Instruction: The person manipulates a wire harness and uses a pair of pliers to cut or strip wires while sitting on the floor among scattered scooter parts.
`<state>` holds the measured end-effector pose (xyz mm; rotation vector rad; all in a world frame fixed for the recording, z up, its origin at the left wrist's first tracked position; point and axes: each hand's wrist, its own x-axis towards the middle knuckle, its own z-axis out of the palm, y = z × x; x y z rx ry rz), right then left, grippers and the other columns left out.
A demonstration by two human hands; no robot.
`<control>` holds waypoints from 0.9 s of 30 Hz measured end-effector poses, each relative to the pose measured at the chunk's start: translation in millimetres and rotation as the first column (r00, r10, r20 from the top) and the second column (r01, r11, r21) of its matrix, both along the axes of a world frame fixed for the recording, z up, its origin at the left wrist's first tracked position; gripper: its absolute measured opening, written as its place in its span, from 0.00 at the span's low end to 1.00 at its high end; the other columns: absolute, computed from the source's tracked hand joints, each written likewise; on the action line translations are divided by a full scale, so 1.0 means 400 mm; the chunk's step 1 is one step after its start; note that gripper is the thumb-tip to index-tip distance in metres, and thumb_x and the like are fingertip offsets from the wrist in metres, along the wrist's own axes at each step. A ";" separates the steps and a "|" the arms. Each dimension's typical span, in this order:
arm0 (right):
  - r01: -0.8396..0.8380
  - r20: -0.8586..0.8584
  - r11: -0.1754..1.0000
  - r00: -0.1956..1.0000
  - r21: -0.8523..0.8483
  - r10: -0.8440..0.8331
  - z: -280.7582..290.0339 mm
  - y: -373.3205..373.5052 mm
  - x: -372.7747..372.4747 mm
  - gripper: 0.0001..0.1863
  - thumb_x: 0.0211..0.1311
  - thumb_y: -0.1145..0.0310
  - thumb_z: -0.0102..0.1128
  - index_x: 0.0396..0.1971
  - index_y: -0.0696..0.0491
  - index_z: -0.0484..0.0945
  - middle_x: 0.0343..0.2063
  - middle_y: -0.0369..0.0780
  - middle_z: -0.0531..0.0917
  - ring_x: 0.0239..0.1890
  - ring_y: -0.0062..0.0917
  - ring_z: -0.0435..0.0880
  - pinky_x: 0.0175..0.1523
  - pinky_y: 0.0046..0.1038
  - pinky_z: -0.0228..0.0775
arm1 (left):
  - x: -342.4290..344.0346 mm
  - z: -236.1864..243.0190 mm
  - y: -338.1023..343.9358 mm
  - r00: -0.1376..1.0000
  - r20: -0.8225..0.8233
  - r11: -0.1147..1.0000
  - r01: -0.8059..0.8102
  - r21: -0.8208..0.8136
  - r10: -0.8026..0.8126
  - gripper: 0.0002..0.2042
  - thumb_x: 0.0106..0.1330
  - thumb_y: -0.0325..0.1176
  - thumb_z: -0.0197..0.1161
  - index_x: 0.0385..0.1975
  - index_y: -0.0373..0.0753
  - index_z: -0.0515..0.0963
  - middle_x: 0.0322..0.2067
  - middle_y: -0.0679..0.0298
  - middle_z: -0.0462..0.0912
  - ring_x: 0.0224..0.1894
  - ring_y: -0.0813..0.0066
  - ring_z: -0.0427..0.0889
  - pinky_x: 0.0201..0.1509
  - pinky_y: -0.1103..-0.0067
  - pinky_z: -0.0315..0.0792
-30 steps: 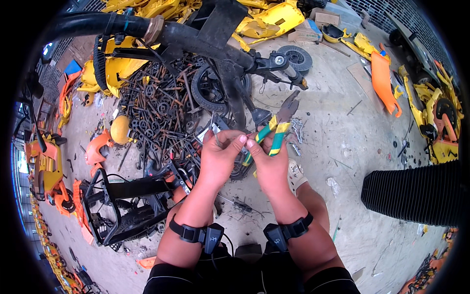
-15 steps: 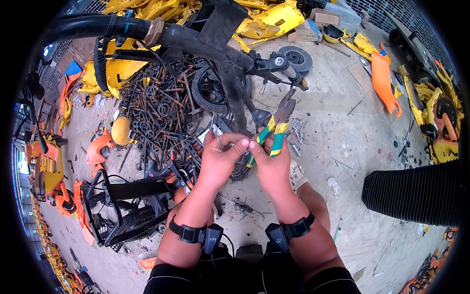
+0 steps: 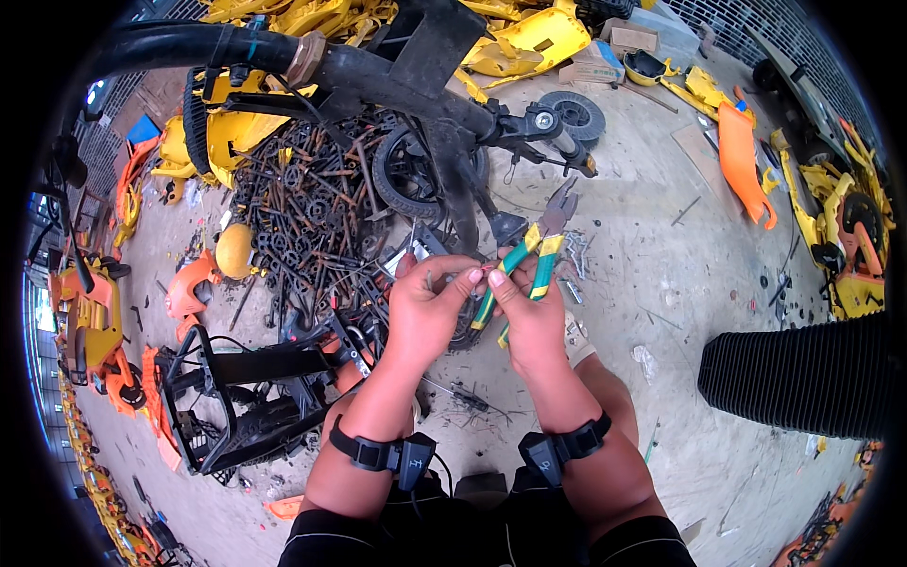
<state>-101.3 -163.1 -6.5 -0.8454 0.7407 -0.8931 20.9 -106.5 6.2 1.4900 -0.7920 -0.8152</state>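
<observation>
My right hand (image 3: 534,307) is closed round pliers with green and yellow handles (image 3: 546,253). Their dark jaws point up and away from me, slightly parted, and nothing shows between them. My left hand (image 3: 430,307) is pinched, its thumb tip almost meeting my right thumb. A tiny reddish piece (image 3: 487,268) shows between the two thumbs; its kind is too small to tell. Just past my hands stands a black metal vehicle frame (image 3: 406,85), with a bracket and bolt (image 3: 545,121) on its end.
Beyond my left hand lies a heap of rusty bolts and metal parts (image 3: 302,208) beside a black-tyred wheel (image 3: 402,175). A black frame (image 3: 227,397) lies at the left, and a ribbed black object (image 3: 794,383) at the right. Yellow panels (image 3: 524,47) are piled at the back.
The pliers have turned in my right hand, their jaws tilting further right and their handles spreading apart. The reddish piece between my thumbs shows more clearly. My left hand has hardly moved.
</observation>
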 end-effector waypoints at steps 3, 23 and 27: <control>-0.005 0.003 0.999 1.000 0.038 0.005 -0.001 -0.005 -0.003 0.19 0.65 0.67 0.64 0.52 0.57 0.72 0.39 0.36 0.83 0.37 0.17 0.80 0.36 0.19 0.66 | 0.004 -0.002 0.004 0.994 0.109 1.000 0.003 -0.004 -0.003 0.06 0.62 0.27 0.68 0.38 0.35 0.85 0.35 0.63 0.85 0.36 0.81 0.80 0.41 0.83 0.72; 0.095 0.052 0.996 0.994 -0.001 -0.095 0.016 -0.011 -0.013 0.18 0.66 0.71 0.62 0.52 0.56 0.69 0.40 0.39 0.83 0.38 0.18 0.81 0.35 0.17 0.67 | 0.000 0.021 0.009 0.925 0.377 0.998 -0.009 -0.062 0.032 0.06 0.59 0.25 0.71 0.35 0.36 0.85 0.33 0.68 0.82 0.25 0.89 0.67 0.25 0.88 0.60; 0.088 0.078 0.995 0.993 -0.037 -0.085 0.029 -0.007 -0.015 0.18 0.66 0.72 0.61 0.52 0.56 0.69 0.40 0.39 0.83 0.38 0.20 0.82 0.35 0.17 0.66 | 0.004 0.018 0.008 0.917 0.397 0.998 -0.007 -0.058 0.029 0.06 0.59 0.26 0.71 0.35 0.36 0.85 0.33 0.68 0.82 0.25 0.89 0.67 0.26 0.88 0.61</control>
